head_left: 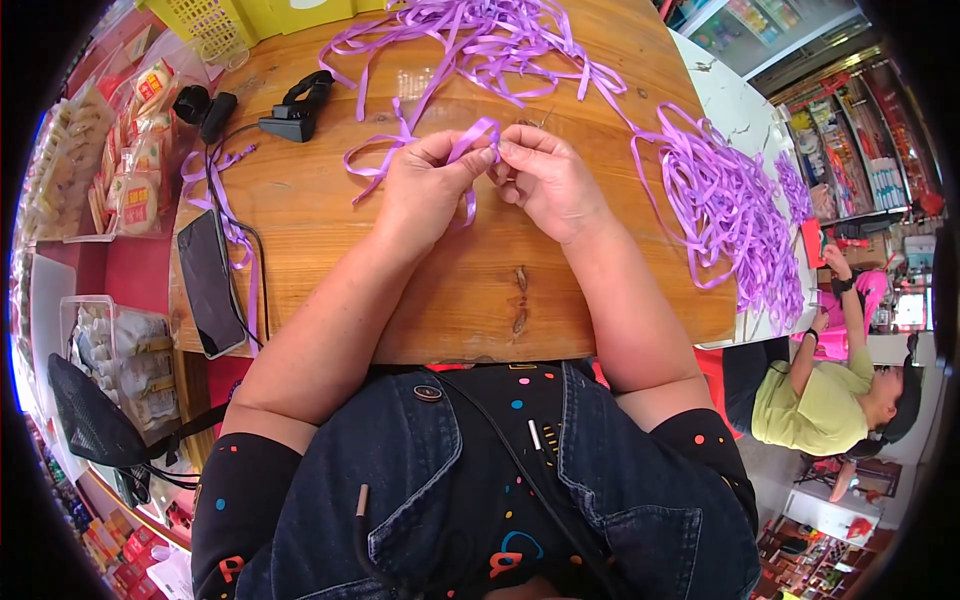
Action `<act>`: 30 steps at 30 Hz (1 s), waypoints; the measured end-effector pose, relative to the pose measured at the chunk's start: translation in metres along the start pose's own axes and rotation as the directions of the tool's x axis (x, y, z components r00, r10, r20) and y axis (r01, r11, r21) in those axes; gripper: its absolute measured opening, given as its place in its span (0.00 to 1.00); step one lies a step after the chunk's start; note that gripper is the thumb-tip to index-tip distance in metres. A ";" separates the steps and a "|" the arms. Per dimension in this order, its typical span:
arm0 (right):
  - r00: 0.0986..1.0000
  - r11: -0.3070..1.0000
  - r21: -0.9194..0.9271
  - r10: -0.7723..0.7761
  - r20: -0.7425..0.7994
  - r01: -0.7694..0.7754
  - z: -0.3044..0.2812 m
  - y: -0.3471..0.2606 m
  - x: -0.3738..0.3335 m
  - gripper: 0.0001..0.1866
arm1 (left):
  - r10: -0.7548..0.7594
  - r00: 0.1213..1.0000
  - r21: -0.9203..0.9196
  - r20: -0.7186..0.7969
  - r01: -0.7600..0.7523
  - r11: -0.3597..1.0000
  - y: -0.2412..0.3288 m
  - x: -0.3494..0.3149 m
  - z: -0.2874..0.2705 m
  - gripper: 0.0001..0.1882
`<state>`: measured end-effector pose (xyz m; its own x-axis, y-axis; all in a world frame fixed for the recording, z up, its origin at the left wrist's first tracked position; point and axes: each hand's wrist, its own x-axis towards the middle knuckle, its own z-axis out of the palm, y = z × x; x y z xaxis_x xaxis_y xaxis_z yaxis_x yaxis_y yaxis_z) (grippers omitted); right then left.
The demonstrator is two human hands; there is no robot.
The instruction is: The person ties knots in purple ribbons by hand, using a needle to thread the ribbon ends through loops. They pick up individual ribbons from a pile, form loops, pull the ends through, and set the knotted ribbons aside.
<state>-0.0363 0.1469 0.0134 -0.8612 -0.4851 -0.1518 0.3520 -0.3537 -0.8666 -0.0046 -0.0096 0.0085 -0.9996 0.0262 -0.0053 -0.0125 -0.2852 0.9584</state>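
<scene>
Both my hands meet above the wooden table (450,300), fingertips nearly touching. Between thumb and fingers, my left hand (430,180) pinches a narrow purple ribbon (480,130), which loops up over the fingers. The thumb and forefinger of my right hand (548,175) close on the same ribbon; the exact spot of its grip is partly hidden. One ribbon tail (470,207) hangs below the left thumb. More of the ribbon trails left of the hand across the wood. Beyond the hands lies a loose tangle of purple ribbon (490,45).
A larger ribbon heap (715,200) spills over the table's right side. At left lie a black phone (211,285), a cable, black strapped devices (297,108) and a ribbon strip. A yellow basket (270,18) stands at the far left. Another person (820,400) in a yellow-green top is at right.
</scene>
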 end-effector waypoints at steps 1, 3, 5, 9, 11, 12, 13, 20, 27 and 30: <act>1.000 1.000 0.001 0.001 -0.001 -0.001 0.000 0.000 0.000 0.02 | 0.002 1.000 -0.008 0.007 -0.002 1.000 0.001 0.000 0.000 0.03; 1.000 1.000 0.015 0.006 0.001 -0.006 0.000 0.000 0.000 0.02 | 0.006 1.000 0.003 0.004 -0.006 1.000 0.000 0.000 0.000 0.03; 1.000 1.000 0.022 0.012 -0.001 -0.012 -0.001 -0.001 -0.001 0.02 | 0.010 1.000 0.015 0.001 -0.010 1.000 0.001 0.000 0.000 0.03; 0.998 0.997 0.057 0.056 0.041 -0.058 -0.004 -0.001 -0.001 0.02 | 0.001 0.998 -0.038 0.058 0.001 0.999 -0.001 0.000 -0.001 0.03; 0.996 0.993 0.086 0.075 0.045 -0.079 -0.005 -0.001 -0.002 0.02 | 0.009 0.997 -0.058 0.080 -0.005 0.998 -0.001 -0.001 -0.001 0.03; 0.994 0.988 0.114 0.094 0.050 -0.100 -0.006 -0.001 -0.002 0.02 | 0.007 0.996 -0.066 0.093 -0.001 0.998 0.000 -0.001 -0.001 0.02; 0.994 0.988 0.114 0.094 0.050 -0.099 -0.006 -0.001 -0.002 0.02 | 0.005 0.994 -0.075 0.106 0.003 0.997 0.000 -0.002 0.000 0.02; 0.998 0.996 -0.069 -0.054 0.017 0.055 0.000 -0.003 -0.003 0.04 | 0.030 0.989 -0.092 0.147 -0.017 0.996 -0.001 0.001 -0.002 0.02; 0.951 0.921 -0.292 -0.297 -0.093 0.259 0.002 -0.002 -0.003 0.04 | 0.014 0.995 -0.092 0.100 -0.005 0.996 -0.001 0.002 -0.002 0.03; 0.913 0.810 -0.473 -0.407 -0.027 0.347 0.008 -0.002 -0.006 0.04 | 0.012 0.998 -0.084 0.064 -0.007 0.996 0.000 0.001 -0.003 0.04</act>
<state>-0.0286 0.1439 0.0198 -0.9394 -0.2779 0.2009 -0.1868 -0.0765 -0.9794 -0.0060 -0.0123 0.0078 -0.9962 0.0838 0.0245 -0.0077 -0.3644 0.9312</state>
